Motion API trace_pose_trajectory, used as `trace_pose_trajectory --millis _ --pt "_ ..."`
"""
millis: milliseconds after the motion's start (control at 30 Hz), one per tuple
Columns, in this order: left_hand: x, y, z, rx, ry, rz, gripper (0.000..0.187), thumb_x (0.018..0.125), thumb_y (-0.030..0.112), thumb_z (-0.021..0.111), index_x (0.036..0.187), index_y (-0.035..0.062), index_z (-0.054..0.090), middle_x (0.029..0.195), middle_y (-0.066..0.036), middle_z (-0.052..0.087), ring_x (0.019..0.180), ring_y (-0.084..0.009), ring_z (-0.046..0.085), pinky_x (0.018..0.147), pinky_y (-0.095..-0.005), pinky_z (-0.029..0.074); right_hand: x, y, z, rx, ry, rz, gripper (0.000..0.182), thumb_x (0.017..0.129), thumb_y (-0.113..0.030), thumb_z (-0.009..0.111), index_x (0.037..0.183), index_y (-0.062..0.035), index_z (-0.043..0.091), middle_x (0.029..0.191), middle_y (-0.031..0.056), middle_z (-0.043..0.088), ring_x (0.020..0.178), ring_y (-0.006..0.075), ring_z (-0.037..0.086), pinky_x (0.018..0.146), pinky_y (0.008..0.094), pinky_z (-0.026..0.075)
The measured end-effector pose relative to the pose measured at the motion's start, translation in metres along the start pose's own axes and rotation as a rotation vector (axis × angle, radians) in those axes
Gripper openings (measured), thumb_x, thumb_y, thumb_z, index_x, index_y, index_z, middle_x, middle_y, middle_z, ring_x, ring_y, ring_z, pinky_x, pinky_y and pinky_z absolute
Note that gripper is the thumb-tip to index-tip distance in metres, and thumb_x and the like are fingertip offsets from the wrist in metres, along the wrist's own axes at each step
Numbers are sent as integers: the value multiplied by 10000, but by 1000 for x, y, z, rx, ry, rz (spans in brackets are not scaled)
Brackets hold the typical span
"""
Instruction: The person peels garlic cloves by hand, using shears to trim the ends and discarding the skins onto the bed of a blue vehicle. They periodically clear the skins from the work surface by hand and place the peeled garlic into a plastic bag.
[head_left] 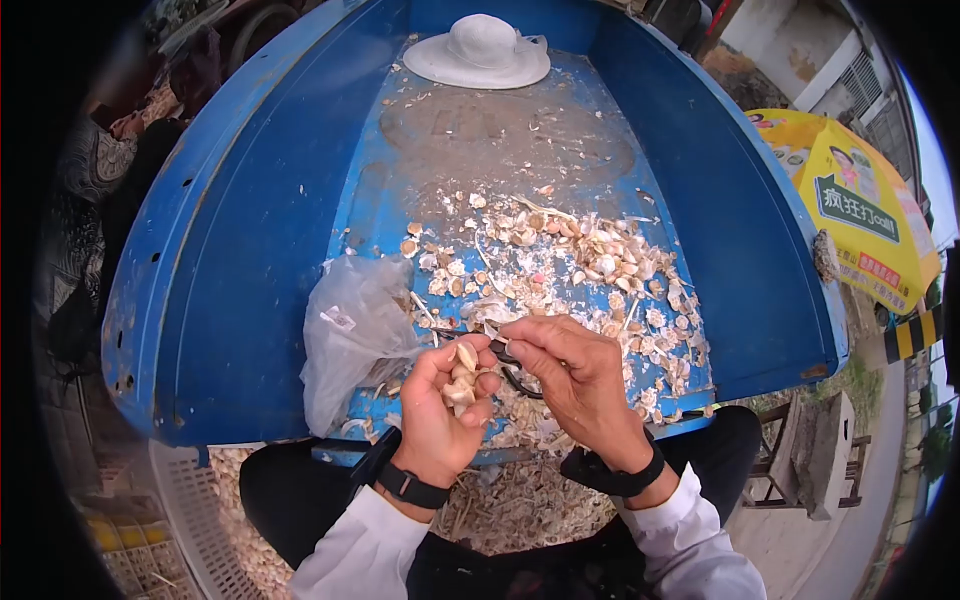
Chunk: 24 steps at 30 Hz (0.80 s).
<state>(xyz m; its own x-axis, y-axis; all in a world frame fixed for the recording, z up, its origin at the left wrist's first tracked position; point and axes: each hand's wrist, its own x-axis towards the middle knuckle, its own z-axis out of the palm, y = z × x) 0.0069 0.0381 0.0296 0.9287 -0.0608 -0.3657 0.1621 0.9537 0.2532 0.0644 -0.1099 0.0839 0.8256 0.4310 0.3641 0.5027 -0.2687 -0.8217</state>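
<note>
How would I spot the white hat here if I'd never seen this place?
Start at the big blue half-drum lying open in front of the person. Follow its flat floor away from the hands, past the scattered garlic skins, to the far end. The white hat sits there alone, brim down, the only smooth, round, whole thing among torn scraps.

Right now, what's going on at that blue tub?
A person sits with a blue tub turned on its side across their lap. The left hand cups a bunch of garlic cloves. The right hand holds small dark-handled scissors against them. Garlic skins cover the tub's surface, a clear plastic bag lies to the left, and a white hat sits at the far end.
</note>
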Motion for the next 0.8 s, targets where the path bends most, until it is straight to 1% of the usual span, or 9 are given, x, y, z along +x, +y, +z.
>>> trace_pose_trajectory --millis 33,133,200,300,400,467,600,700,800 --pt "1 3 2 -7 -28 -2 307 922 230 456 1072 10 608 937 -93 647 719 -157 609 389 -195 411 18 12 -12 -29 11 115 145 864 -49 660 994 7 691 920 165 690 821 257 669 731 331 529" --pt "6 3 0 -39 -83 -6 356 900 185 436 1129 -45 582 975 -149 649 739 -197 609 390 -204 417 64 92 -27 -442 -40 -204 166 813 3 635 969 8 691 892 187 681 787 331 662 696 388 525" --pt "9 6 -7 -62 -262 -29 409 943 216 423 1221 -64 531 1110 -206 625 887 -266 636 562 -254 547 77 131 -28 -477 -179 -206 164 793 2 634 945 8 693 894 197 677 775 348 657 689 397 523" --pt "5 6 16 -121 -31 -6 463 997 270 383 1273 -87 484 1247 -261 555 1091 -352 594 820 -347 576 91 137 -24 -537 -374 -110 149 784 -20 640 924 -1 688 878 186 674 736 346 647 677 390 517" --pt "10 4 9 -137 -92 14 481 1021 295 364 1278 -98 468 1325 -286 487 1222 -407 509 983 -402 511 89 122 -26 -564 -399 18 100 845 -41 623 917 -9 684 828 106 693 670 254 647 634 340 516" --pt "13 5 10 -56 12 -12 457 1019 305 412 1267 -71 489 1238 -240 564 1120 -336 593 882 -345 567 75 101 -26 96 -174 406 110 898 -75 619 954 -10 688 838 50 700 693 146 643 617 299 518" --pt "15 -6 6 214 -1 -81 410 1007 356 483 1203 1 542 969 -91 660 860 -146 663 590 -183 560 35 56 -14 304 -165 251 143 899 -100 648 988 -5 706 840 31 697 766 107 643 726 264 529" --pt "14 -16 5 256 -66 -16 265 1007 286 509 1074 36 568 865 -41 599 694 -74 569 424 -144 374 11 41 3 51 -142 70 131 901 -90 648 976 1 704 826 39 698 742 96 641 679 246 524" --pt "8 -13 0 248 -90 -45 237 1009 260 506 1062 36 559 867 -41 580 678 -66 553 410 -138 370 -1 37 15 425 -88 314 120 912 -68 625 964 10 699 856 67 707 705 90 640 625 228 519"
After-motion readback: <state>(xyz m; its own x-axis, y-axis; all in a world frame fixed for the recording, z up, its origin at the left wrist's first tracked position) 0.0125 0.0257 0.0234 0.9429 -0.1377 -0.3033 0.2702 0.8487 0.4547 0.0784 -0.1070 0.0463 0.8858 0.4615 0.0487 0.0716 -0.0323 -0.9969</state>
